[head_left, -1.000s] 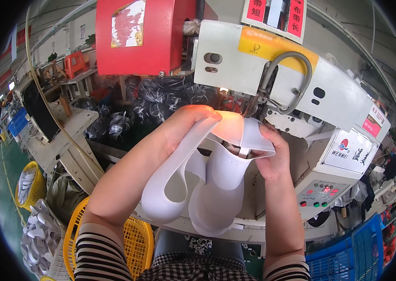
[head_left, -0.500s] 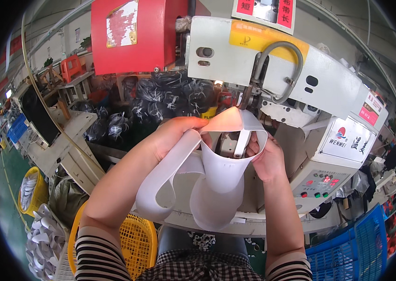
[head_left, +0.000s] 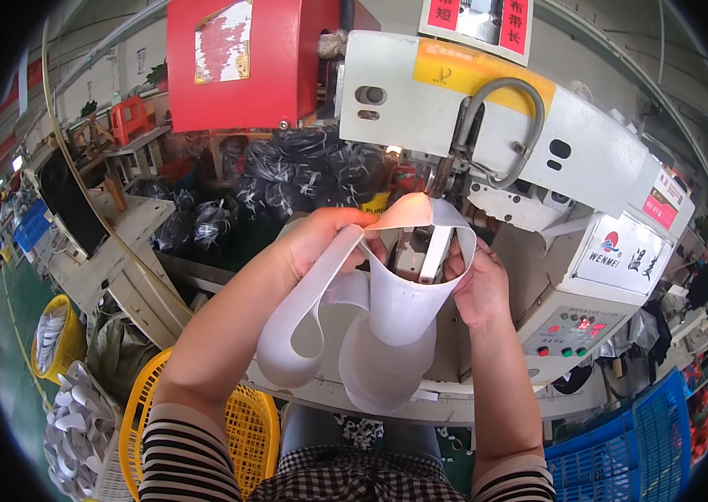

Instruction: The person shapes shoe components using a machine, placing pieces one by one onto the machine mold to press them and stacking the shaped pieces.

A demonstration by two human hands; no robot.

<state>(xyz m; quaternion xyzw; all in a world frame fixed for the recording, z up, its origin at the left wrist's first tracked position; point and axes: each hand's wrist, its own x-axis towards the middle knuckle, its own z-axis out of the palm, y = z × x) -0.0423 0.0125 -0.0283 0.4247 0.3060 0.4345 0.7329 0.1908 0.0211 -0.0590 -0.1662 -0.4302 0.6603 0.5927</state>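
A white, soft sheet piece (head_left: 408, 309) hangs in curved loops under the working head of a white industrial machine (head_left: 496, 125). Its upper edge meets the metal parts of the head (head_left: 442, 177), where a warm light falls on it. My left hand (head_left: 320, 241) pinches the piece at its upper left, and a long loop drops below that hand. My right hand (head_left: 481, 284) is closed on the right rim, its fingers partly hidden behind the material. Through the upper loop a metal post (head_left: 412, 253) shows. The exact contact at the head is too small to make out.
A yellow basket (head_left: 143, 422) stands by my left arm, beside a heap of similar white pieces (head_left: 78, 435). Blue crates (head_left: 613, 448) are at lower right. A control panel (head_left: 575, 335) with buttons sits right of my right hand. Black bags (head_left: 287, 171) lie behind.
The left-hand loop of the white piece has swung slightly right and up, and my left hand has shifted a little to the right. My right hand keeps its hold.
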